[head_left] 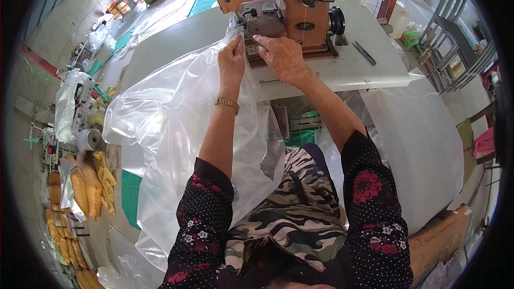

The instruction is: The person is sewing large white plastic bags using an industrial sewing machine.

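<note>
A brown sewing machine [292, 8] stands at the far side of the pale table. Clear plastic sheeting [166, 107] runs from its needle area down over the table edge and my lap. My left hand [231, 63], with a gold watch at the wrist, pinches the gathered upper end of the sheeting just before the needle. Close by on the right, my right hand [281, 56] is closed, its fingertips at the needle area by a thin dark piece. Whether that piece is a held tool or part of the machine is unclear. My fingers partly hide the stitching spot.
Slim dark thread snips [364, 53] lie right of the machine on the table [342, 75]. More clear sheeting [417, 144] hangs at the right. A grey metal chair [455, 37] stands far right, a cardboard box [441, 241] lower right. Yellow bundles [88, 187] lie at the left.
</note>
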The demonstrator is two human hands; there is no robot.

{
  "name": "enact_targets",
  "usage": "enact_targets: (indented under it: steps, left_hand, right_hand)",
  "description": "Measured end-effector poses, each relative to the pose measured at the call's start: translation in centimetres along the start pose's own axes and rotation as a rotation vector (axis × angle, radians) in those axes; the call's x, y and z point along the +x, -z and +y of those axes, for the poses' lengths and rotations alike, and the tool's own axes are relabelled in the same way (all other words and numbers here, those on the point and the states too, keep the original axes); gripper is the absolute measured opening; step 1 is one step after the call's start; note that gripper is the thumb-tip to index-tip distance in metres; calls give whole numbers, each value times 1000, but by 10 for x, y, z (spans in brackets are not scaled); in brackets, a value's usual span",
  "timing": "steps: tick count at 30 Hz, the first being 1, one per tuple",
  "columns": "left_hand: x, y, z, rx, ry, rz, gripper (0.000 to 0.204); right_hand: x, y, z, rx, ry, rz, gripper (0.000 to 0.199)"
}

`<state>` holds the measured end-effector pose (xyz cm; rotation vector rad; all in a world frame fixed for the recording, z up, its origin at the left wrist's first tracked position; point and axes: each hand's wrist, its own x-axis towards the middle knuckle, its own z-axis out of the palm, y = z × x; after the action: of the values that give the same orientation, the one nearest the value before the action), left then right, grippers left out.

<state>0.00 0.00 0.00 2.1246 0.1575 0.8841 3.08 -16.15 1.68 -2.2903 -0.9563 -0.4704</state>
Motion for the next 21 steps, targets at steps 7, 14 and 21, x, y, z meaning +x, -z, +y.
enact_targets:
  steps: [7,14,21]
  left_hand:
    - [6,3,-5,-78,-41,-2,28]
    - [4,2,-11,-145,2,-11,28]
    - [1,-1,-11,-172,33,-1,28]
  right_hand:
    - [7,-7,-2,-51,-60,17,35]
    - [6,-14,-6,-49,-80,55,35]
    - [3,-21,-5,-27,-78,37,36]
